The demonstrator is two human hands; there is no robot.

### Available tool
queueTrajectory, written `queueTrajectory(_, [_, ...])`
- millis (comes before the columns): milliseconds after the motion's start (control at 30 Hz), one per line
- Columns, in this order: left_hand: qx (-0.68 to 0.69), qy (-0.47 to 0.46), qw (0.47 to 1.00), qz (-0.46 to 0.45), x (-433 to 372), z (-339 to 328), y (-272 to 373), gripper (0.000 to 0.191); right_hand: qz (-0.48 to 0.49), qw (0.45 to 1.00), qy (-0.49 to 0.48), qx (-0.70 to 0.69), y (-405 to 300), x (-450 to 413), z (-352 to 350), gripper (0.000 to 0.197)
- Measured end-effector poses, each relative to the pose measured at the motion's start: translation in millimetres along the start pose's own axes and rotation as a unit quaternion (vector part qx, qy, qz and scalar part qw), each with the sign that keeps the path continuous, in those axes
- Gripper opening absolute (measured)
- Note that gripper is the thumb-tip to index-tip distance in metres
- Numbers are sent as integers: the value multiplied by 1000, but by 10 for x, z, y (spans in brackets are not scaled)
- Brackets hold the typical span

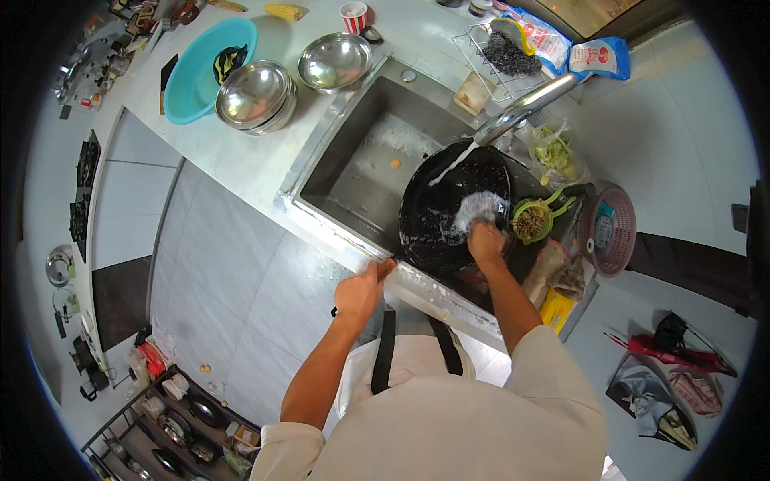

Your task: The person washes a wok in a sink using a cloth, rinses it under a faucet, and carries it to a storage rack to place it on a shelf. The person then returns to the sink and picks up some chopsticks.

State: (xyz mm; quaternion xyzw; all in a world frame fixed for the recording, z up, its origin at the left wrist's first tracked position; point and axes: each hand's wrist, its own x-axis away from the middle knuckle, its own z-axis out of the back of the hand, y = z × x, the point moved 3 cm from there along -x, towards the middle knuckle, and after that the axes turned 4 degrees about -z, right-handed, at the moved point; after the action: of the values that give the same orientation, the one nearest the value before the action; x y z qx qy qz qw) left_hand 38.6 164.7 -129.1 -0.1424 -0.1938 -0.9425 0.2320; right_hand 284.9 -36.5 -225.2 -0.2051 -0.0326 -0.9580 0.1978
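A black wok [427,198] lies tilted in the right part of the steel sink [355,174], wet and foamy inside. Water runs into it from the chrome faucet [523,111]. My right hand [487,243] is inside the wok, closed on a whitish, blurred scrubber [478,210] covered in suds; its exact kind cannot be told. My left hand [361,291] grips the brown handle [387,268] at the sink's front edge, beside the wok's lower left rim. A green strainer [530,221] with food scraps stands just right of the wok.
Upturned steel bowls [255,96] and a turquoise basin [180,90] stand on the counter at left. A wire rack [475,45] holds a dark scouring pad behind the faucet. At right are a bag of vegetable scraps [553,153], a pink plastic basket [625,228] and cloths [544,270].
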Motion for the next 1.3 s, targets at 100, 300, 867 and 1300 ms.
queueTrajectory(100, [37, 36, 999, -6, 22, -16, -48, 34, 117, 949, 240, -165, -478, -41, 169, 27])
queueTrajectory(300, [85, -2, 996, 32, 33, 33, -97, 49, 191, 952, 98, -220, -962, 229, 179, 11])
queueTrajectory(867, [36, -100, 994, 15, -113, 228, -70, 50, 191, 917, 11, -349, -1164, -355, -230, 22])
queueTrajectory(1300, [0, -128, 992, -6, -177, 350, 39, 44, -39, 977, -35, -206, -630, -1009, -449, 44])
